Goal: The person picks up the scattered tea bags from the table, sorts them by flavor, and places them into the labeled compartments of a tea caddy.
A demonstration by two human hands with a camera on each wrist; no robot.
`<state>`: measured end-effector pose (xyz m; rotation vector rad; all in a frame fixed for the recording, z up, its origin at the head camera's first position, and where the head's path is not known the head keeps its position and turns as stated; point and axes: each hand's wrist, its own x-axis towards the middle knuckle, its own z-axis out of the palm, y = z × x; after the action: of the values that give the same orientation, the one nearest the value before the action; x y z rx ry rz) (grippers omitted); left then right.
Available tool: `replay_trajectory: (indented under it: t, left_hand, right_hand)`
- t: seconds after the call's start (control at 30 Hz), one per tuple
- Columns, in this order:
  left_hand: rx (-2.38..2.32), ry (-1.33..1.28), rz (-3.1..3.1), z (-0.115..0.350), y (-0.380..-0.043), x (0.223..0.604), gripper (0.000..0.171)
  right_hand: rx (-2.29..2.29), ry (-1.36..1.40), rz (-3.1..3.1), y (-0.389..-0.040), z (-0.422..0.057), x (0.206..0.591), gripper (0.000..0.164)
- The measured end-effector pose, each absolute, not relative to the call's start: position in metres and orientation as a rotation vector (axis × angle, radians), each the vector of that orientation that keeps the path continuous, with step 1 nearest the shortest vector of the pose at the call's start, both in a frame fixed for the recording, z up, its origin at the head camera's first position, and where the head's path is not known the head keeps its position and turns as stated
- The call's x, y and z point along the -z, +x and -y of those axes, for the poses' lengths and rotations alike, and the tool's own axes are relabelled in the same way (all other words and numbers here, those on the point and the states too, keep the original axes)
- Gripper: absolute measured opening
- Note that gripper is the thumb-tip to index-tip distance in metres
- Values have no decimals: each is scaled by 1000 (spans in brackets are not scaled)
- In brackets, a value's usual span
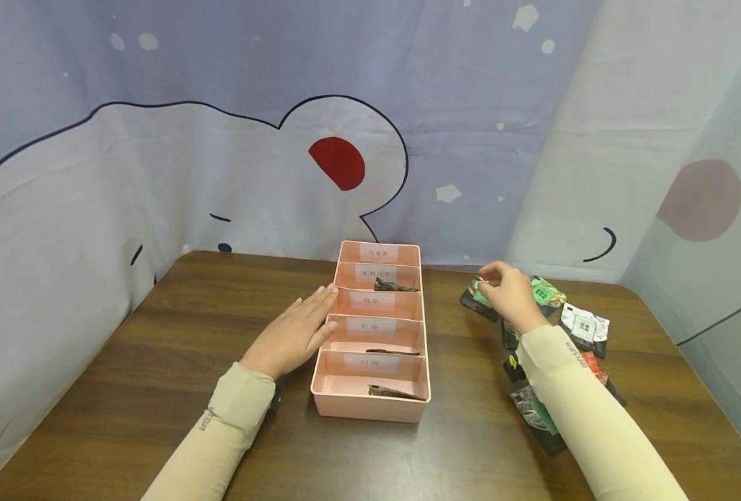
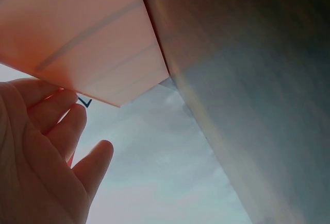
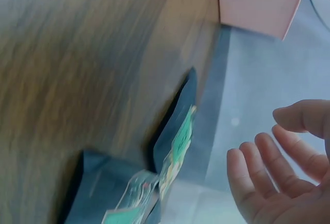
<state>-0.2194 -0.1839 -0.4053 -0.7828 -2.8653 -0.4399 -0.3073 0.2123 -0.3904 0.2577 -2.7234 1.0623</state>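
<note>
A long pink divided box (image 1: pixel 370 407) stands on the table, each compartment bearing a white label. My left hand (image 1: pixel 295 330) lies along its left side with fingers extended, fingertips at the rim. From below, the left wrist view shows the fingers of that hand (image 2: pixel 49 131) touching the box wall (image 2: pixel 98 44). Over the packets on the right hovers my right hand (image 1: pixel 509 296), fingers loosely bent. In the right wrist view nothing is between the fingers of this hand (image 3: pixel 278 172). Nearest to it is a dark packet with a green label (image 3: pixel 178 131).
Dark packets lie inside three compartments, one being a dark packet (image 1: pixel 395 285) near the back. More packets spread over the right side, including a white-fronted packet (image 1: pixel 585 327), a red one (image 1: pixel 595 367) and a green-labelled one (image 1: pixel 539 417). A patterned curtain (image 1: pixel 470 139) hangs behind the table.
</note>
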Motion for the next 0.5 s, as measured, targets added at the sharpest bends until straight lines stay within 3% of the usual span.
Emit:
replay_trajectory:
  t: [0.33, 0.5]
  left_hand:
    - [456, -774, 2874, 183, -218, 404, 63]
    - [458, -770, 2878, 183, -217, 403, 63]
  right_hand:
    - [-1134, 5, 2873, -319, -234, 389, 40]
    - [-1025, -105, 2939, -323, -240, 389, 37]
